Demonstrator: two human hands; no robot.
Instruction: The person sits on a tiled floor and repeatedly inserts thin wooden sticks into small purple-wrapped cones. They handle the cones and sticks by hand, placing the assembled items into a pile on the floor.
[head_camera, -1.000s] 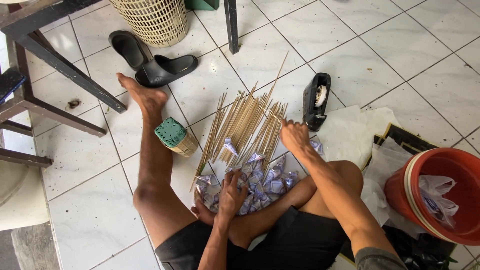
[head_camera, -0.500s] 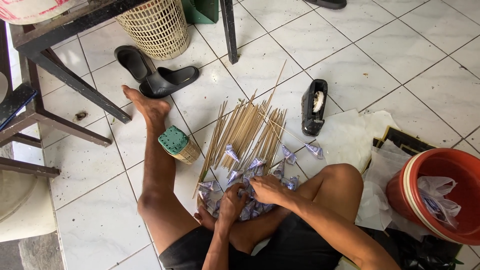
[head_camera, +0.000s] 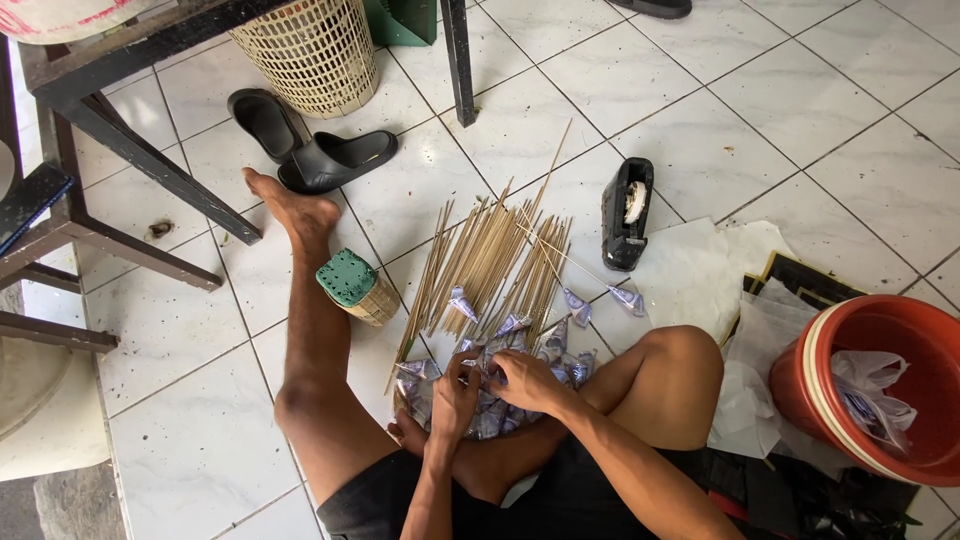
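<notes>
I sit on a white tiled floor with my legs around a bundle of thin bamboo sticks (head_camera: 490, 265) whose near ends carry small silvery-blue paper cones (head_camera: 515, 325). My left hand (head_camera: 452, 395) and my right hand (head_camera: 525, 380) meet over the pile of cones between my legs, fingers pinched on one of the paper pieces; what exactly each finger grips is hidden. One loose stick (head_camera: 570, 262) lies slanted across the bundle toward two separate cones (head_camera: 627, 298).
A black tape dispenser (head_camera: 626, 212) lies right of the sticks. A small green-topped basket (head_camera: 356, 287) sits by my left leg. White sheets (head_camera: 700, 275) and an orange bucket (head_camera: 880, 390) are at right. Black sandals (head_camera: 310, 150), a wicker bin (head_camera: 310, 50) and dark table legs (head_camera: 150, 170) stand beyond.
My right hand drew back from the stick bundle to the cone pile, where it now joins my left hand. The camera view shifted slightly.
</notes>
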